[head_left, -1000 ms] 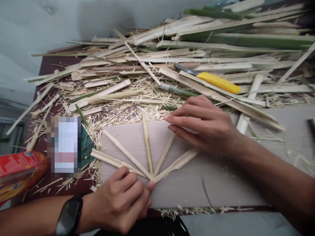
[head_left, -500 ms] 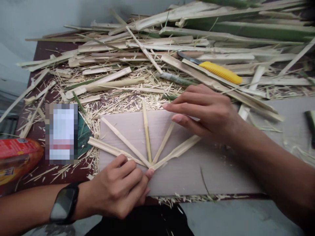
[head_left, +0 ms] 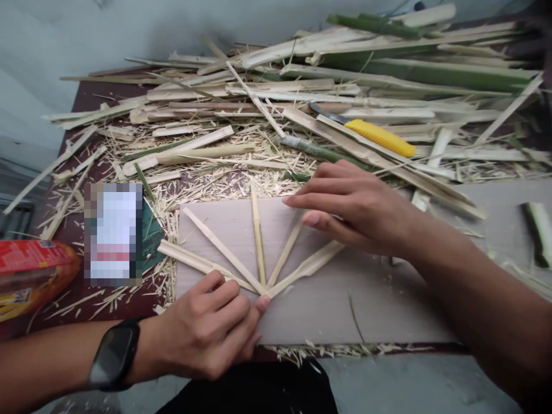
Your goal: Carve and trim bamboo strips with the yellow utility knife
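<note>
Five bamboo strips (head_left: 257,241) already fan out on the grey board (head_left: 328,310) on my desk, their ends pinched together under my curled left hand (head_left: 211,330), while my open right hand (head_left: 353,204) flattens the fourth strip, nothing yet binding them.

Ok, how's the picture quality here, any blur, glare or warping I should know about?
Head view: soft, even light, no glare; the fanned strips and both hands, left hand and right hand, are sharp; the edges smear and bend, as on the bamboo pile at top right; a pixelated block hides one item at left.
</note>
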{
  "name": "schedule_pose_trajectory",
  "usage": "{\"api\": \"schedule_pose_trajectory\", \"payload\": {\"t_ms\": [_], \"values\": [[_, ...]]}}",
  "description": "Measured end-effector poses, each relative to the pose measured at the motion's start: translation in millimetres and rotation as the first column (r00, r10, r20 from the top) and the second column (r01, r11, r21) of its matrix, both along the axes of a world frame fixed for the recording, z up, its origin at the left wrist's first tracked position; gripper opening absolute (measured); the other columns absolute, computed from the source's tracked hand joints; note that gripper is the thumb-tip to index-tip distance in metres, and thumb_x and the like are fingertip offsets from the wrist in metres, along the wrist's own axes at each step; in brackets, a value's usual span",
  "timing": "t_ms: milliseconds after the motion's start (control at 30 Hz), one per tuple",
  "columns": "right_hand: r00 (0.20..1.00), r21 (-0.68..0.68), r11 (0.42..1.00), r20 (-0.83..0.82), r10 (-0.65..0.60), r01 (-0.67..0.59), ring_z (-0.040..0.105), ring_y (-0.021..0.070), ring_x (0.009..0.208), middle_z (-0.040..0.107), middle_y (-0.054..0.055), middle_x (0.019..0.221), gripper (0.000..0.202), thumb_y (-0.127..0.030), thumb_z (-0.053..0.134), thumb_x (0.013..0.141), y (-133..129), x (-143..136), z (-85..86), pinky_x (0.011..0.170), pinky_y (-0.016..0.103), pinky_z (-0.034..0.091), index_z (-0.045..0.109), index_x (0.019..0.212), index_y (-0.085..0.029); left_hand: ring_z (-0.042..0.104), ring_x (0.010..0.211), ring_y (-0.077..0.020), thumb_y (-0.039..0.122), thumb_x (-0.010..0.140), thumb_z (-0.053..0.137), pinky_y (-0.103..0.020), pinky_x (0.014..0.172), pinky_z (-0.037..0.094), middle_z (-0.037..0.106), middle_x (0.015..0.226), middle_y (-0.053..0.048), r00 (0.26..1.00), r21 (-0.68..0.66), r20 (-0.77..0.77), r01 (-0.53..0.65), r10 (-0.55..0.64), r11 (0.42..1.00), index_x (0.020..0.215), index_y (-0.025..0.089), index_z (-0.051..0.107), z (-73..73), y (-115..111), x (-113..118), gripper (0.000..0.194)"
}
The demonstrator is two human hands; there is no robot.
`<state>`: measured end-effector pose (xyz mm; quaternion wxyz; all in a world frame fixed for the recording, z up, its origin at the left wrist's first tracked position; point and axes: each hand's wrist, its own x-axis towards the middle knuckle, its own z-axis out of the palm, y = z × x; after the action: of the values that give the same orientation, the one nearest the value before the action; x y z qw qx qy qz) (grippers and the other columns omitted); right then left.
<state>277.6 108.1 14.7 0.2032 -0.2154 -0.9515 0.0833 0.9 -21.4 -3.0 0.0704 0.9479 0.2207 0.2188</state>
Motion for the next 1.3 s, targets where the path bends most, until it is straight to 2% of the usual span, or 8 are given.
{"api": "schedule_pose_trajectory", "payload": {"t_ms": [267,433,567,700,867,1100,1200,1300], "values": [[0.999,0.014,0.999,0.038,0.029,-0.03,0.052,0.0181,0.084,0.07,0.007,0.093,0.024,-0.031,0.054,0.102,-5.3,-6.7,-4.3,0.072,0.034,0.04,0.07,0.109,-0.015,0.051,0.068,-0.0189,0.02,0.089,0.064,-0.037,0.06,0.041,0.059,0.073,-0.003,1.0,0.003,0.0,0.003,-0.003,1.0,0.109,0.001,0.068,1.0,-0.9,0.4,0.027],[0.994,0.022,0.999,-0.104,-0.039,0.042,0.056,0.0176,0.082,0.071,0.009,0.093,0.019,-0.023,0.06,0.098,-4.0,-3.6,0.8,0.076,0.035,0.048,0.07,0.11,-0.012,0.051,0.068,-0.0187,0.02,0.091,0.065,-0.037,0.059,0.039,0.06,0.075,-0.004,1.0,0.031,-0.021,0.011,-0.01,0.999,0.112,-0.001,0.066,1.6,-2.4,-0.5,0.03],[0.953,0.01,0.998,-0.297,-0.054,0.06,0.057,0.0154,0.072,0.068,0.007,0.082,0.018,-0.017,0.061,0.095,-5.3,-5.2,1.5,0.069,0.033,0.047,0.071,0.109,-0.013,0.053,0.071,-0.0197,0.036,0.1,0.058,-0.037,0.061,0.04,0.058,0.077,-0.005,0.998,0.043,-0.061,0.01,-0.007,0.999,0.117,-0.001,0.064,3.4,-3.4,-1.4,0.041],[0.921,-0.022,0.997,-0.383,-0.073,0.07,0.059,0.0151,0.069,0.068,0.005,0.078,0.022,-0.015,0.06,0.094,-7.2,-7.9,1.9,0.066,0.033,0.047,0.072,0.113,-0.018,0.054,0.071,-0.0206,0.051,0.104,0.047,-0.037,0.063,0.041,0.057,0.076,-0.005,0.996,0.059,-0.083,-0.008,0.013,0.998,0.119,0.0,0.063,4.7,-5.9,-1.9,0.056],[0.858,-0.066,0.984,-0.483,-0.178,0.167,0.06,0.0141,0.065,0.067,0.003,0.072,0.021,-0.02,0.057,0.098,-8.6,-6.6,2.2,0.06,0.031,0.044,0.075,0.109,-0.02,0.054,0.071,-0.021,0.052,0.105,0.045,-0.037,0.064,0.041,0.057,0.076,-0.005,0.994,0.102,-0.11,-0.013,0.024,0.995,0.125,-0.003,0.061,3.8,-8.3,-1.4,0.061],[0.76,-0.1,0.92,-0.534,-0.371,0.379,0.06,0.0127,0.056,0.063,-0.002,0.059,0.023,-0.028,0.054,0.102,-10.7,-3.4,0.2,0.059,0.032,0.041,0.077,0.099,-0.026,0.054,0.071,-0.0207,0.06,0.102,0.047,-0.037,0.065,0.039,0.058,0.078,-0.005,0.983,0.125,-0.182,0.013,0.01,0.992,0.13,-0.006,0.058,4.5,-12.3,-3.1,0.072],[0.833,-0.087,0.966,-0.493,-0.253,0.243,0.06,0.0139,0.06,0.066,0.0,0.066,0.023,-0.03,0.053,0.102,-8.5,-3.5,0.9,0.061,0.033,0.042,0.076,0.099,-0.025,0.054,0.071,-0.0205,0.059,0.102,0.047,-0.038,0.065,0.038,0.057,0.079,-0.005,0.982,0.133,-0.188,0.01,0.016,0.991,0.13,-0.006,0.059,3.8,-13.4,-2.9,0.072],[0.936,-0.03,0.998,-0.345,-0.066,0.059,0.06,0.0163,0.068,0.07,0.003,0.077,0.027,-0.042,0.054,0.101,-9.1,-5.2,2.1,0.067,0.036,0.042,0.073,0.101,-0.022,0.053,0.07,-0.0202,0.058,0.103,0.047,-0.038,0.064,0.038,0.057,0.079,-0.005,0.981,0.143,-0.193,0.005,0.022,0.99,0.13,-0.005,0.059,3.1,-14.0,-2.3,0.07]]}}
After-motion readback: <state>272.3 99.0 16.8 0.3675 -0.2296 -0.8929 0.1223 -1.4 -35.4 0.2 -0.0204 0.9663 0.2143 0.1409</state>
